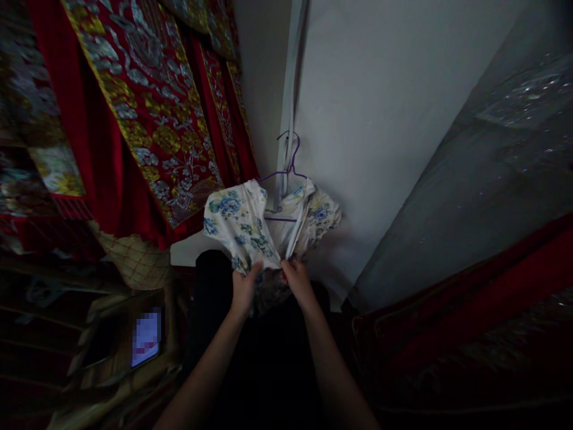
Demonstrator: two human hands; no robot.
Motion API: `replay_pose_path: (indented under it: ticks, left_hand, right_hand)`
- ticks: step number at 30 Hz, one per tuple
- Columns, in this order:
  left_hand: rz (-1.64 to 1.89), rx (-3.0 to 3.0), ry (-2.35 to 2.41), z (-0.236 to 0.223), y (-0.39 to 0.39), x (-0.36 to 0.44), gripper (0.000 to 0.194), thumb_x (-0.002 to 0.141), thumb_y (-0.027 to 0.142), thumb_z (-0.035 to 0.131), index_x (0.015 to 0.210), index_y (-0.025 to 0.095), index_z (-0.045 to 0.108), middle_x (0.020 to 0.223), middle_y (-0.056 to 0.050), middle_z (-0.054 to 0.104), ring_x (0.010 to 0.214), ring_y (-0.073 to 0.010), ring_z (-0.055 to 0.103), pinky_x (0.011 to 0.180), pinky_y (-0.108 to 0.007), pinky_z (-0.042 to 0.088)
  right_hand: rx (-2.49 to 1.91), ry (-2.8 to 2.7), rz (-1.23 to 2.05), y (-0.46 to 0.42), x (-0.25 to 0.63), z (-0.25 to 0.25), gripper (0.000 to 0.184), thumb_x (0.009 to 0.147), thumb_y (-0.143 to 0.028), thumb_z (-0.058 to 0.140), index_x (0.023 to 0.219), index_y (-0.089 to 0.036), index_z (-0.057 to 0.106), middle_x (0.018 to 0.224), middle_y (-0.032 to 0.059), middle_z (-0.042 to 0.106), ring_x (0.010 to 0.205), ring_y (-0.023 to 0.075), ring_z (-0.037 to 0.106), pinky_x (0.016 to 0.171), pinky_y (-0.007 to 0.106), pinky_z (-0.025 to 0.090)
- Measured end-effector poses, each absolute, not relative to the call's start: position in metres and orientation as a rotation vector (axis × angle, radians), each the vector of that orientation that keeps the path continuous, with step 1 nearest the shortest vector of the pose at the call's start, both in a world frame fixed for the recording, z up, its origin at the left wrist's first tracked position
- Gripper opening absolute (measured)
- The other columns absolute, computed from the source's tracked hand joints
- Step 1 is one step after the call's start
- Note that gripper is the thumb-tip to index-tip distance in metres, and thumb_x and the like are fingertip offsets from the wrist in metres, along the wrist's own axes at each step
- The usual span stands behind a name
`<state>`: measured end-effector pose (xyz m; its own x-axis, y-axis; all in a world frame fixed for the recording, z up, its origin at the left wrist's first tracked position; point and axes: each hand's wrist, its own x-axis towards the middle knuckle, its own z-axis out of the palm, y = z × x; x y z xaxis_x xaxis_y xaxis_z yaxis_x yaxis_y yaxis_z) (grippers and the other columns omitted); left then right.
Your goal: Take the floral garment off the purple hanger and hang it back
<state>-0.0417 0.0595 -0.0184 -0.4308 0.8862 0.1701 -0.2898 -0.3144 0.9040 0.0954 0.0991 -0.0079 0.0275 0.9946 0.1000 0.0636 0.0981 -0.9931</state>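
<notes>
The floral garment (228, 206), white with blue flowers and touches of yellow-green, is hanging on a purple hanger (293, 163) directly in front of the person. The hanger's hook is curving across a pale vertical strip (293, 71) beside the light wall (380, 119); what is bearing its weight cannot be determined. The shoulders of the garment are lying over the hanger's sloping arms, and the hanger's lower bar is showing through the open neckline.

The left hand (244, 289) is holding the lower front of the garment, its grip narrow on the fabric. The right hand (298, 280) is pinching the cloth near the lower end of the neck opening, its grip likewise closed on the material. The two hands are working near each other but apart. Below them the fabric is falling into shadow, and its detail cannot be made out.

To the left, a red embroidered cloth (170, 137) with gold and silver motifs is hanging near the garment's sleeve. Lower left, a lit screen (145, 340), its content obscured, is resting on a wooden piece of furniture (110, 379). To the right, a glittering translucent sheet (483, 161) is sloping over the wall side, above a red cloth (505, 269).
</notes>
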Motion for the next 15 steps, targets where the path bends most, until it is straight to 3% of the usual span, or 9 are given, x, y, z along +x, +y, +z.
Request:
replay_pose_path:
  ticks: [4,6,11,15]
  left_hand:
    - [2.143,1.336,1.539,-0.036,0.056,-0.048,0.082,0.077,0.037,0.078,0.147,0.017,0.040,0.147,-0.019,0.047,0.140,-0.0343,0.043,0.118,-0.053,0.033]
    - [2.127,1.673,1.659,-0.040,0.053,-0.047,0.081,0.080,0.033,0.074,0.150,0.019,0.036,0.151,-0.020,0.040,0.144,-0.0358,0.035,0.119,-0.056,0.028]
    - [1.841,2.061,1.463,-0.043,0.051,-0.029,0.045,0.085,0.020,0.062,0.129,0.021,0.054,0.133,-0.015,0.057,0.128,-0.0317,0.051,0.109,-0.052,0.039]
    - [1.704,1.921,1.250,-0.042,0.056,-0.018,0.025,0.085,0.014,0.051,0.108,0.019,0.061,0.102,-0.009,0.068,0.098,-0.0248,0.064,0.090,-0.039,0.050]
  right_hand:
    - [-1.200,-1.294,1.194,0.093,0.096,-0.016,0.032,0.070,-0.050,0.054,0.054,-0.023,0.051,0.043,-0.0025,0.048,0.038,0.0113,0.041,0.042,0.025,0.031]
    - [-1.181,-1.305,1.226,0.090,0.093,-0.017,0.034,0.070,-0.050,0.054,0.049,-0.023,0.048,0.041,-0.0026,0.046,0.038,0.0099,0.039,0.043,0.025,0.030]
    - [-1.100,-1.332,1.270,0.083,0.090,-0.010,0.038,0.070,-0.049,0.056,0.045,-0.022,0.046,0.041,-0.0029,0.044,0.042,0.0084,0.037,0.046,0.024,0.029]
    - [-1.064,-1.394,1.368,0.077,0.095,0.003,0.045,0.071,-0.056,0.062,0.047,-0.020,0.049,0.041,-0.0028,0.044,0.040,0.0080,0.037,0.044,0.023,0.025]
